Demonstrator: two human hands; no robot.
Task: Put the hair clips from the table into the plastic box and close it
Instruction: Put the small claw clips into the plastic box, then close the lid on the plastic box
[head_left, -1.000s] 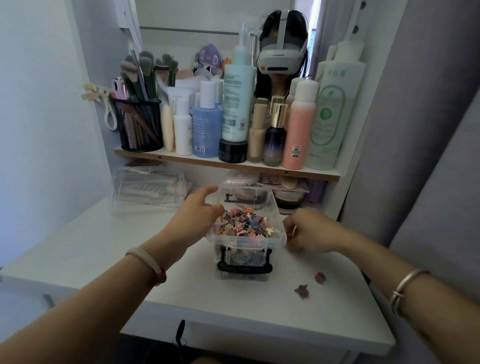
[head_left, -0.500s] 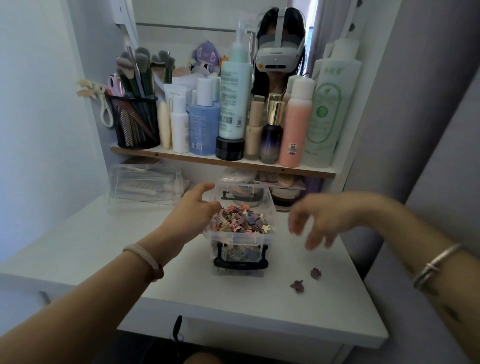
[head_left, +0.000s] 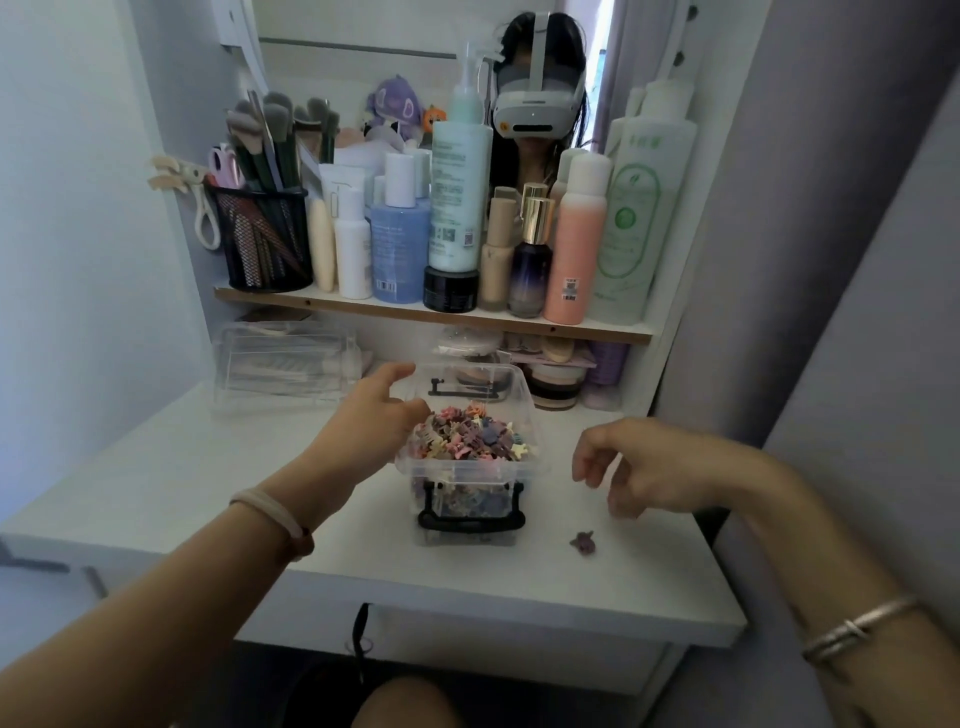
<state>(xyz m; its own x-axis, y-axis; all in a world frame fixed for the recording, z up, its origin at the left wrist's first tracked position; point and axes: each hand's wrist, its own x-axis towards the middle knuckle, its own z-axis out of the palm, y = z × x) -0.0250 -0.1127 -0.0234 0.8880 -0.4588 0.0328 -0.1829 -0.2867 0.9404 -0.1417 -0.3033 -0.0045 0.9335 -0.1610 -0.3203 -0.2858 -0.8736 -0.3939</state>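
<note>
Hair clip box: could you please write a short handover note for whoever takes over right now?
Left hand rests against the left rim of the plastic box; grip unclear. Right hand hovers right of it, fingers loose, empty.
Box is heaped with clips, lid open. One hair clip lies on the table.
Left: put it in, check under the right hand, close the lid.

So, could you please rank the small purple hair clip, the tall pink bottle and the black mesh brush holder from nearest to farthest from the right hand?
1. Small purple hair clip, on the table near the right hand.
2. Tall pink bottle, on the shelf's right.
3. Black mesh brush holder, shelf's far left.
</note>
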